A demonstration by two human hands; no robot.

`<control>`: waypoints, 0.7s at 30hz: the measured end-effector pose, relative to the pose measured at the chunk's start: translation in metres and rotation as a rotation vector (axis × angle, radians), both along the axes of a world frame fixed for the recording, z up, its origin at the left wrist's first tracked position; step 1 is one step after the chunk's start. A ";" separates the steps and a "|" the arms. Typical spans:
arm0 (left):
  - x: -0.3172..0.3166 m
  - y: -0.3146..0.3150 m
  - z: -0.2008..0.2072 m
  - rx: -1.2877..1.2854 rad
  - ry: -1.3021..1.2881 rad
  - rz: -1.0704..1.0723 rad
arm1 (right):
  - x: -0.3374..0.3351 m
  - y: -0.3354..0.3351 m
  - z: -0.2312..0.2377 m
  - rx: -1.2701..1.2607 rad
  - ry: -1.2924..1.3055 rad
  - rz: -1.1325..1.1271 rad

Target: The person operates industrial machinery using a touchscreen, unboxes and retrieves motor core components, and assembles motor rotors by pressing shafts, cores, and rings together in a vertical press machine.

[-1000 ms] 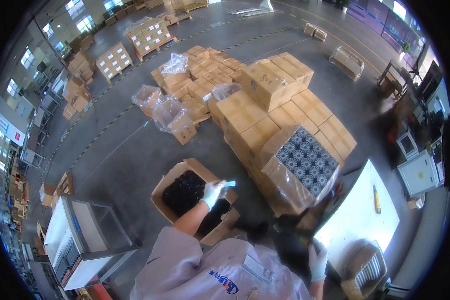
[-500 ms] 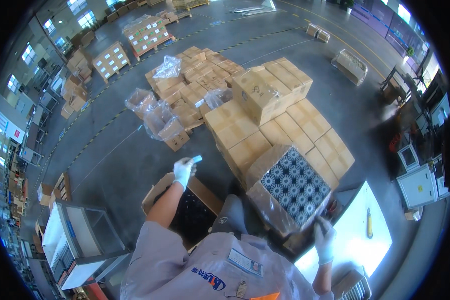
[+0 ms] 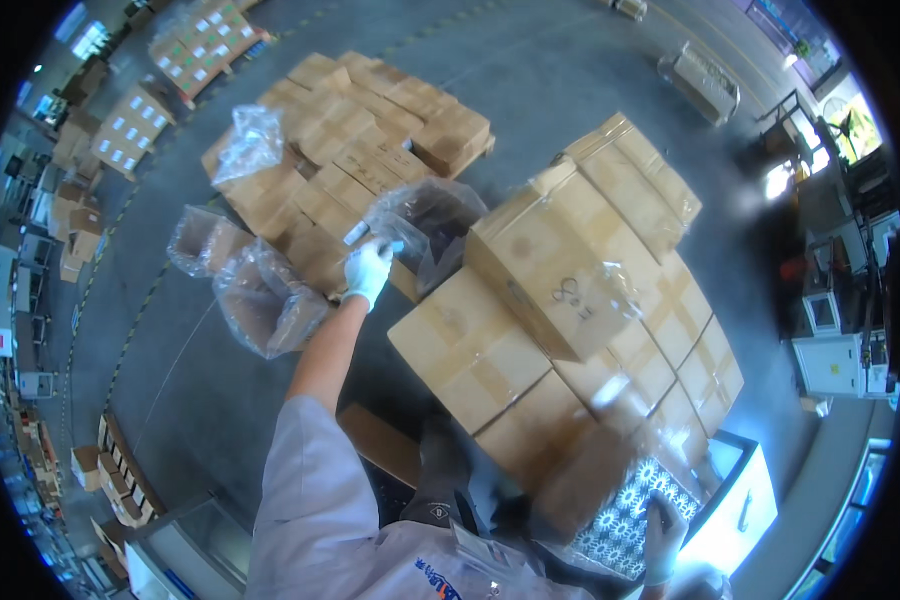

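My left hand (image 3: pixel 368 272), in a white glove, is stretched forward with its fingers closed on a small light-blue piece (image 3: pixel 397 246). It is beside a clear plastic bag (image 3: pixel 425 215) that lines a carton at the near side of the far stack. My right hand (image 3: pixel 662 535), gloved too, is low on the right, fingers extended over an open carton's tray of round, toothed black-and-white parts (image 3: pixel 630 515); whether it touches them is unclear. Plastic and a blurred brown flap (image 3: pixel 585 475) cover part of that carton.
Sealed cartons (image 3: pixel 475 340) are stacked ahead on the right, with one large carton (image 3: pixel 560 270) on top. More cartons (image 3: pixel 360 130) stand on a pallet beyond, with loose plastic bags (image 3: pixel 265 300) beside them. A white table (image 3: pixel 745 510) stands at right.
My left hand has reached forward, from above the open box by my legs to the far stack's plastic bag, keeping the light-blue piece. My right hand now overlaps the parts tray. The view has shifted.
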State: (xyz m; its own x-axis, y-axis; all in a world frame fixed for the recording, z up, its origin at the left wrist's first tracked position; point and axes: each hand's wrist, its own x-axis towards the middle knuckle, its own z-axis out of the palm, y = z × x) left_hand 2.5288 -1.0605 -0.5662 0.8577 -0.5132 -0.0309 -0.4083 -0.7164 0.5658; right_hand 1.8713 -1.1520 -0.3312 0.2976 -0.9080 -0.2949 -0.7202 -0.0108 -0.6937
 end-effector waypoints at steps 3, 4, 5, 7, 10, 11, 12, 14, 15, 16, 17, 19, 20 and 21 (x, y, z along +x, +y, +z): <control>0.047 -0.030 -0.037 0.127 0.000 -0.042 | 0.038 -0.004 -0.004 0.003 0.120 -0.001; 0.054 -0.046 -0.044 0.127 0.024 -0.061 | 0.051 -0.006 -0.002 0.024 0.148 -0.025; 0.059 -0.061 -0.050 0.101 0.075 -0.086 | 0.061 -0.007 0.000 0.043 0.173 -0.050; 0.073 -0.077 -0.072 0.080 0.132 -0.117 | 0.079 -0.007 0.000 0.084 0.165 -0.120; 0.099 -0.079 -0.101 0.223 0.079 -0.067 | 0.115 -0.009 0.005 0.073 0.296 -0.013; 0.103 -0.080 -0.109 0.225 0.088 -0.079 | 0.123 -0.011 0.006 0.076 0.306 -0.024; 0.110 -0.077 -0.115 0.262 0.056 -0.095 | 0.129 -0.011 0.007 0.076 0.303 -0.033; 0.108 -0.071 -0.115 0.270 0.049 -0.113 | 0.126 -0.007 0.007 0.074 0.296 -0.034; 0.113 -0.057 -0.121 0.243 -0.012 -0.096 | 0.128 -0.005 0.008 0.078 0.288 -0.042; 0.109 -0.052 -0.120 0.302 0.019 -0.077 | 0.130 -0.004 0.011 0.086 0.298 -0.077; 0.102 -0.046 -0.117 0.358 0.049 -0.062 | 0.129 -0.001 0.015 0.094 0.308 -0.118; 0.083 -0.034 -0.118 0.409 0.073 -0.112 | 0.122 0.008 0.022 -0.038 0.312 -0.095; 0.060 -0.034 -0.116 0.454 0.145 -0.160 | 0.114 0.013 0.033 0.008 0.334 -0.113; 0.051 -0.016 -0.119 0.430 0.153 -0.173 | 0.108 0.015 0.036 0.044 0.320 -0.110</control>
State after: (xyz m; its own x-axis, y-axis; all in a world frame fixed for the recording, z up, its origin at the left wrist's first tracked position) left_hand 2.5797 -1.0761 -0.6856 0.7302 -0.5605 -0.3908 -0.4768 -0.8276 0.2960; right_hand 1.9790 -1.1374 -0.2947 0.0846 -0.9139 -0.3969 -0.8965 0.1040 -0.4306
